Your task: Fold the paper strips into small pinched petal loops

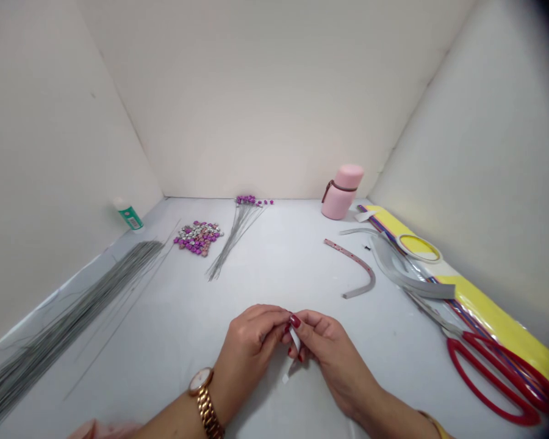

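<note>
My left hand (251,353) and my right hand (324,353) meet low in the middle of the view, their fingertips together on a narrow white paper strip (293,340). Its lower end hangs below my fingers, and the fingers hide part of it. To the right of my right hand lies a curved grey strip with pink dots (354,262). A wider grey strip (407,274) curls beyond it. A rose-gold wristwatch (204,390) circles my left wrist.
Red-handled scissors (489,378) rest on a yellow packet (498,323) at right, near a tape roll (418,248). A long bundle of grey wires (68,317) lies at left. Loose beads (198,238), beaded wires (240,235), a pink flask (342,192) and a glue bottle (129,214) stand beyond.
</note>
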The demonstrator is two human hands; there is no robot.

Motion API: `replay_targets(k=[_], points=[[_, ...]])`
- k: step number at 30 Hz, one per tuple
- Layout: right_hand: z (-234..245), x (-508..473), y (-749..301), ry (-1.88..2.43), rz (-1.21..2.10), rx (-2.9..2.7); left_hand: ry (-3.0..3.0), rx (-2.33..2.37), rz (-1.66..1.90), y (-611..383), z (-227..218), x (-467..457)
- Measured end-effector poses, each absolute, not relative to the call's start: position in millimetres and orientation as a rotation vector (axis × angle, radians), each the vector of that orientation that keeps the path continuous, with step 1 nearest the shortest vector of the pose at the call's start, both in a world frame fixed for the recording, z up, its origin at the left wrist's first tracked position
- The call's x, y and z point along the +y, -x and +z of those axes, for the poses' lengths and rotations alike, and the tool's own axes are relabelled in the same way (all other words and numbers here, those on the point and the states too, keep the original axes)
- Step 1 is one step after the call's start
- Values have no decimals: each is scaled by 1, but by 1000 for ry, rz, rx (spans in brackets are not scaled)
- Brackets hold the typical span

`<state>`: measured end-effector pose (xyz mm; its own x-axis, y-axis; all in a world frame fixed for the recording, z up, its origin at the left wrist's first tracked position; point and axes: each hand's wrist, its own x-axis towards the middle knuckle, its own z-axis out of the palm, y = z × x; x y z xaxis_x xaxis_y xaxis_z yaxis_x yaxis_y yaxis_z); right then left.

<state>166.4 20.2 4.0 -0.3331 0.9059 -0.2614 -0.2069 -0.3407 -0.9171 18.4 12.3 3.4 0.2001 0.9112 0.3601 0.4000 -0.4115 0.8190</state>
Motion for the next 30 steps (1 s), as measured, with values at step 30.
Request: replay_targets(k=[30], points=[[6, 19, -167, 1169, 1660, -1259, -1163, 1160, 1128, -32, 3, 9]])
